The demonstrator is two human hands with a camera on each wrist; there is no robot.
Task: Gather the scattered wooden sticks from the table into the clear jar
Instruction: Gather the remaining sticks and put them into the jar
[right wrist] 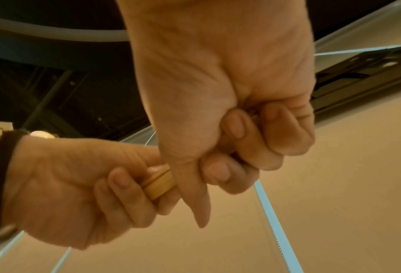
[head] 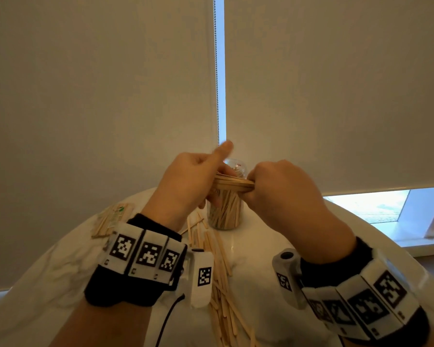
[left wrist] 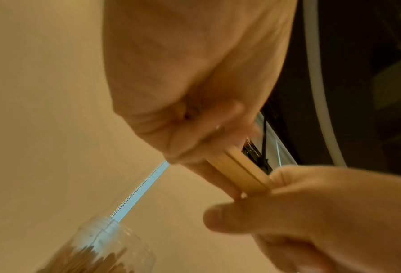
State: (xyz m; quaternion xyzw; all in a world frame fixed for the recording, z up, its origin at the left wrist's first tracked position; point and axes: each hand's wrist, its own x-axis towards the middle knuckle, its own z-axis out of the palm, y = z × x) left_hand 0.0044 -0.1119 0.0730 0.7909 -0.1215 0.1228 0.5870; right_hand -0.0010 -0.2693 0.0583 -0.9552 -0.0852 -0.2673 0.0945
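Both hands, left (head: 186,181) and right (head: 281,189), clench one flat bundle of pale wooden sticks (head: 232,183), hiding its ends. Behind them, the clear plastic jar (head: 224,214) of sticks is partly hidden; loose sticks (head: 219,249) on the white desk (head: 256,249) run beneath the wrists.

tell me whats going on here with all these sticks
A person is tidying wooden sticks into a clear jar. Both the left hand and the right hand grip one flat bundle of sticks, held level above the jar, which is already partly full. More loose sticks lie on the table.
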